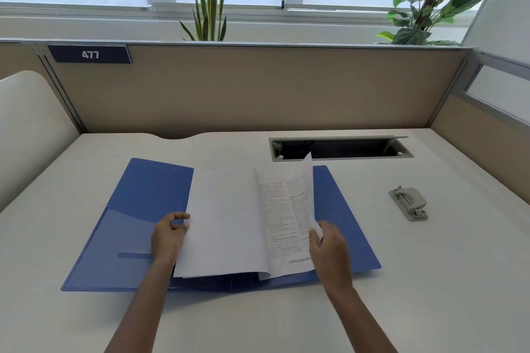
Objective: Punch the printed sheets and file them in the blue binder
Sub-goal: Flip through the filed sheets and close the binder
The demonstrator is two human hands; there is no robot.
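Filing step, apparently: left grip (pixel 170 231) pinches printed sheets (pixel 226 221) over open blue binder (pixel 137 203), right grip (pixel 329 245) holds lifted page (pixel 286 209); next, lay it flat.

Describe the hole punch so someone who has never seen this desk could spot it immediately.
Start at the open blue binder lying in the middle of the pale desk, then look to its right, past the right hand holding the printed sheets. There, nearer than the dark cable hatch, sits the hole punch. It is the only small grey-beige tool, lying alone and touching nothing.
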